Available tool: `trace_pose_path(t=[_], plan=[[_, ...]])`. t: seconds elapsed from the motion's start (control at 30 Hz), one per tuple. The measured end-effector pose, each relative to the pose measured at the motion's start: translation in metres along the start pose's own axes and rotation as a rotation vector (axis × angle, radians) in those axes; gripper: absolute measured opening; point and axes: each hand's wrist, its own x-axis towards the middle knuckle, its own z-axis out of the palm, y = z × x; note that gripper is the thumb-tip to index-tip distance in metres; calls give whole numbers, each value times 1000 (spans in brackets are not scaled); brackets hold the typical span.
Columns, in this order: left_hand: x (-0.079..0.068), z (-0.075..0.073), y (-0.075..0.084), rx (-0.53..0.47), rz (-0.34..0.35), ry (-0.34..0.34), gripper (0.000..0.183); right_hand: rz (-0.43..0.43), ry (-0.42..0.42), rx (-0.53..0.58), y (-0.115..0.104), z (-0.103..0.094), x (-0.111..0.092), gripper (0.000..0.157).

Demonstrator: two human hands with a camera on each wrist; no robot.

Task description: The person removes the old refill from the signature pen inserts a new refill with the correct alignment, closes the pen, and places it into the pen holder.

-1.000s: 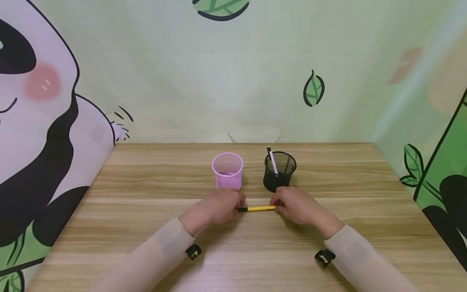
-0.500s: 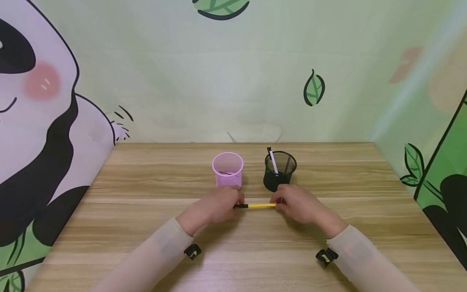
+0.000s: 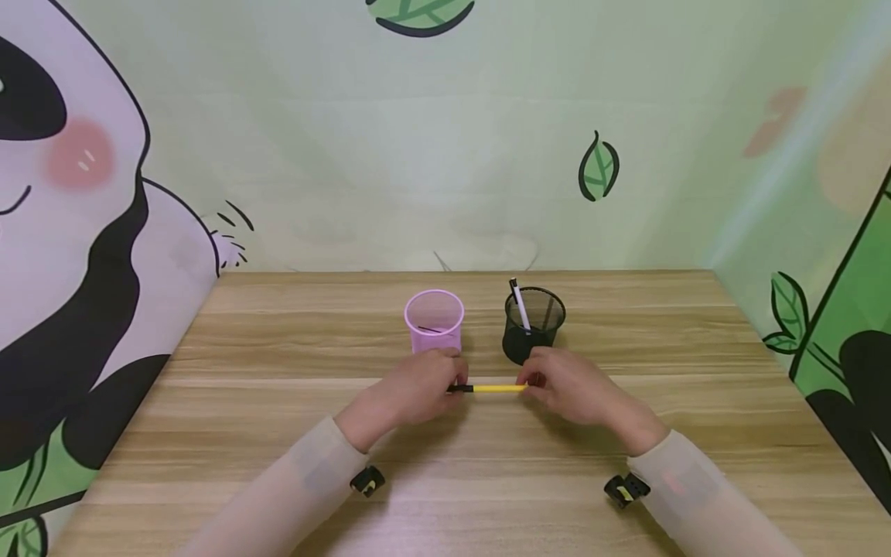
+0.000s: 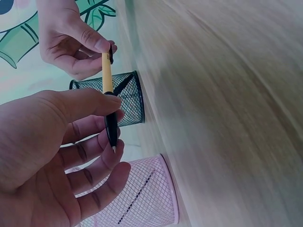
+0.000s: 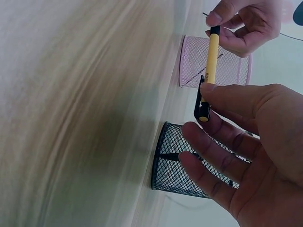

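Observation:
Between my two hands a yellow pen (image 3: 497, 388) with a black tip section is held level above the table. My left hand (image 3: 421, 384) pinches its black tip end between thumb and forefinger; the metal point shows in the left wrist view. With thumb and fingers my right hand (image 3: 574, 388) pinches the other end, where a black clip (image 5: 198, 99) sits. Just behind the left hand stands a pink mesh pen cup (image 3: 435, 321), with a thin dark item inside. A black mesh pen cup (image 3: 529, 346), behind the right hand, contains a white pen (image 3: 520, 308) with a black end.
The wood-grain table (image 3: 487, 480) reaches back to a pale green wall covering (image 3: 334, 155) with leaf and panda drawings. A small black device (image 3: 367, 481) sits at the left wrist, and another black device (image 3: 626, 490) at the right.
Both hands have moved slightly away from me, toward the cups, carrying the pen with them. Their pinch on it looks the same, and the cups stay in place.

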Motion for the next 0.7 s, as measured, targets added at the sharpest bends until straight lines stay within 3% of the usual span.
trace_pose_path(t=[0.4,0.7], plan=[[2,-5,8,23,-13,44,13,23,9,52,-8,-10,0,4],[1,-6,12,6,-4,123,13,9,40,124,-12,-26,-1,5]])
